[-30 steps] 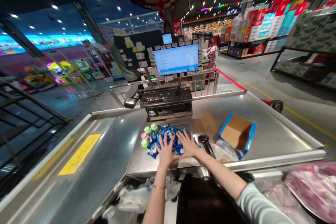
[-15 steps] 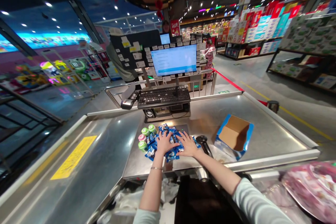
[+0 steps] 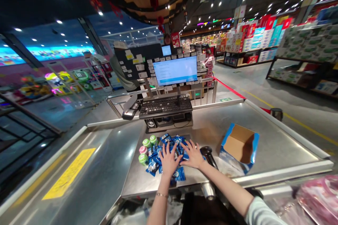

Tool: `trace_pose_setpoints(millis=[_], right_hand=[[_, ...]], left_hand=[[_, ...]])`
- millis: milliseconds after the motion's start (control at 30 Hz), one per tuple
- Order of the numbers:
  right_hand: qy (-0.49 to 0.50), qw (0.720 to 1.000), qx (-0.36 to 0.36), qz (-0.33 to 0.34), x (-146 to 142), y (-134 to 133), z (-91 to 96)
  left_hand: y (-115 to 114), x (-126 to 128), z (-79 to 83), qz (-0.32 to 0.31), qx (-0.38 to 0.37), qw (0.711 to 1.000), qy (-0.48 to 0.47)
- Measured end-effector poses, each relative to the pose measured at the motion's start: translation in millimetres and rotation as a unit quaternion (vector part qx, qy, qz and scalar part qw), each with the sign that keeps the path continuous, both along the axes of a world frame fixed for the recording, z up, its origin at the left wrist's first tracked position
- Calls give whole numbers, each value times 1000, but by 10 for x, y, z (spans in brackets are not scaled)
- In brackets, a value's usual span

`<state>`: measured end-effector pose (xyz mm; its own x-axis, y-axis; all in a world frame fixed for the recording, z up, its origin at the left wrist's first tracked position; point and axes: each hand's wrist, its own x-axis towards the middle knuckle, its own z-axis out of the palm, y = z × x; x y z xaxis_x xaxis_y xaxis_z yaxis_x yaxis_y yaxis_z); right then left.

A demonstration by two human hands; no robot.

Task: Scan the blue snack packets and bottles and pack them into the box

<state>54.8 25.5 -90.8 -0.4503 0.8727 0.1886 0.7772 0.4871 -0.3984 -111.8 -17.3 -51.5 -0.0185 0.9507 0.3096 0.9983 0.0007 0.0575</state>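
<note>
Both my hands rest palm down on a pile of small blue snack packets (image 3: 155,163) on the steel checkout counter (image 3: 264,147). My left hand (image 3: 169,160) lies with fingers spread over the pile's middle. My right hand (image 3: 193,154) lies beside it on the pile's right side, fingers also spread. Several small round cups with green and pink lids (image 3: 144,147) stand at the pile's left edge. A black handheld scanner (image 3: 208,154) lies just right of my right hand.
An open, empty blue cardboard box (image 3: 239,144) lies on its side to the right. Behind the pile stand a black keyboard (image 3: 166,105) and a lit till screen (image 3: 175,70). A yellow strip (image 3: 68,174) marks the counter at left. Pink packaging (image 3: 319,197) shows at lower right.
Both hands stayed on the packets and drew them slightly toward me, so a few packets now lie nearer the counter's front edge. The camera view shifted a little.
</note>
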Motion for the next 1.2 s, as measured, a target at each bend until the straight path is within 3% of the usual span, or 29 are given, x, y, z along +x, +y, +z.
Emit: trace_pose_setpoints(millis=[200,333,467,667,833,967,1067,1200], right_hand=[[-27,996,-61,57,142,38,-4],[-36,995,-68,69,144,59,1],[-27,997,-36,65,138,38,54],[3,999,-36,12,56,-43,7],[8,999,-43,-11,-39,-61,-37],[81,996,-36,-13,-60,-102,-34],[183,980,-46,-63,-127,-149,-34],[344,930,-104,-81,-237,-156,-50]], left_hand=[[-257,59,17,65,11,996,-52],[-554,108,-167,17,-50,998,-39],[-698,214,-336,32,15,999,-34],[-649,373,-492,77,129,987,-63],[-588,520,-554,55,121,988,-78],[-542,601,-573,39,107,988,-101],[-461,634,-584,48,117,979,-157],[-327,640,-612,40,152,954,-255]])
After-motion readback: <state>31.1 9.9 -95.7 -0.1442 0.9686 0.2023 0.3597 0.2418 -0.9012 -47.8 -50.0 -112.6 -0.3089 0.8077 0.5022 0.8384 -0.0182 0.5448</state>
